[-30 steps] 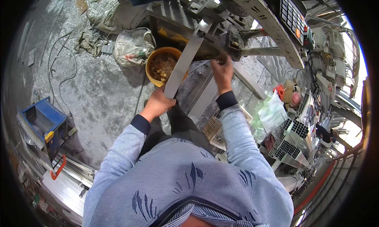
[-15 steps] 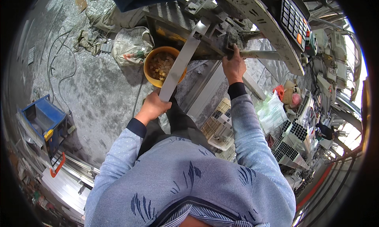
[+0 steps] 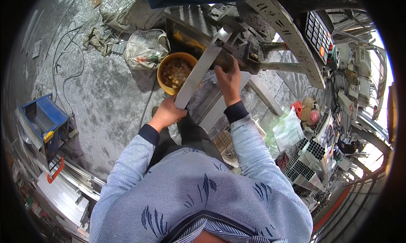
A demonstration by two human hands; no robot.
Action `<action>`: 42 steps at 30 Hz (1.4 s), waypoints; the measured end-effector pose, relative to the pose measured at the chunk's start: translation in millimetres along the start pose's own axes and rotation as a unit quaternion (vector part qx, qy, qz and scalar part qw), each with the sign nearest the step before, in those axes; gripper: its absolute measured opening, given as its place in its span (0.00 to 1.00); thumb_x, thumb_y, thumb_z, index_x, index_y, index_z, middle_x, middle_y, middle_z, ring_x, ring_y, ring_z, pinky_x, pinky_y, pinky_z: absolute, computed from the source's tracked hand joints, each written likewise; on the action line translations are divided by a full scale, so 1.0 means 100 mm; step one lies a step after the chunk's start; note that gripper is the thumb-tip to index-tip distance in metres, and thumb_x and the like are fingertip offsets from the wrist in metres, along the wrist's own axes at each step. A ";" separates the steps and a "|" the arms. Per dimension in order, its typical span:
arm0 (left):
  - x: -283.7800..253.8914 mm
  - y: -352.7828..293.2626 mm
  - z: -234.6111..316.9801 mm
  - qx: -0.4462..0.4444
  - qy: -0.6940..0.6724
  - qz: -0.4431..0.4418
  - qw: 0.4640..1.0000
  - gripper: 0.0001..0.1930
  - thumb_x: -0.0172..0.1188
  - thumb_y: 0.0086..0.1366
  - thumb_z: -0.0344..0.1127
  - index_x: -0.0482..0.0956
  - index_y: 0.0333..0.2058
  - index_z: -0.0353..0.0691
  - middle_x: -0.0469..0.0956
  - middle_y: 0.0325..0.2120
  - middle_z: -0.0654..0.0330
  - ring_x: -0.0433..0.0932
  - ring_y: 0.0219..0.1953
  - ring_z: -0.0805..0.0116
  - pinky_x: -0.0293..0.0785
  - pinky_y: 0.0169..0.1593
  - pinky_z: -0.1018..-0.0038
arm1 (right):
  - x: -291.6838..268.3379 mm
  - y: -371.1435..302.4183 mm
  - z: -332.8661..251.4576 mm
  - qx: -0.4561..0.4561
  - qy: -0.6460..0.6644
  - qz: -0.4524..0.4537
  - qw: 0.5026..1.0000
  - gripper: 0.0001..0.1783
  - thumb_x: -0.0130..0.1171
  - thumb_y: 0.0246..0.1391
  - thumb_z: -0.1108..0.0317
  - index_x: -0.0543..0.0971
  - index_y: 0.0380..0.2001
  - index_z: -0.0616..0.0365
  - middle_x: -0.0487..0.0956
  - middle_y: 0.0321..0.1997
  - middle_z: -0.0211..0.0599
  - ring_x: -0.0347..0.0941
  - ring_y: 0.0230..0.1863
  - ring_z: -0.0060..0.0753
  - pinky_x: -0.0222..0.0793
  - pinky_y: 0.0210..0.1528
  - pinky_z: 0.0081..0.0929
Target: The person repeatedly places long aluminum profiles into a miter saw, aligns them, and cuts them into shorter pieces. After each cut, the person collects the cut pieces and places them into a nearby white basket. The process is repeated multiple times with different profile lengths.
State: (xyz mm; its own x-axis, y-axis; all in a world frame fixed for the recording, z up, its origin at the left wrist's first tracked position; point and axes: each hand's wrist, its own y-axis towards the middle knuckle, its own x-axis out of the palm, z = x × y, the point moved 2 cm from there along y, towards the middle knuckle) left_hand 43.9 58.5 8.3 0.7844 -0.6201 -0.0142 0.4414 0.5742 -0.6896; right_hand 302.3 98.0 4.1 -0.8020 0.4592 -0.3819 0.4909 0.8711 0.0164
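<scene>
Head cam: L hand grips bar, R hand part-spread; yellow bucket w/ tan bits.

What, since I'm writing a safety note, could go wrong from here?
The bare right hand is close to the machine and could get pinched or scraped. Only the left hand clearly grips the bar, so it might twist or slip. The bar crosses over the bucket in view; a dropped end could hit it.

Left hand: wrapped round the near end of a metal bar
Right hand: just beside the bar, thumb and fingers apart
Yellow bucket: on the floor, small pieces inside, pale sack beside it
</scene>
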 end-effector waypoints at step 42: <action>0.00 0.02 0.02 0.038 0.019 -0.001 0.999 0.25 0.72 0.51 0.36 0.78 0.45 0.26 0.84 0.28 0.48 0.85 0.26 0.60 0.80 0.33 0.67 | 0.67 0.24 -0.07 0.280 0.356 -0.090 0.887 0.11 0.65 0.63 0.62 0.76 0.38 0.57 0.77 0.31 0.33 0.79 0.31 0.34 0.78 0.33 0.37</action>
State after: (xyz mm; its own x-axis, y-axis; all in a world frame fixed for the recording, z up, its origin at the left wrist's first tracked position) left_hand 45.6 61.2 8.3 0.7673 -0.6400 -0.0414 0.4759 0.6114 -0.6322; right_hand 258.0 150.6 -14.7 -0.7984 0.4885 0.3520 0.2651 0.8101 -0.5228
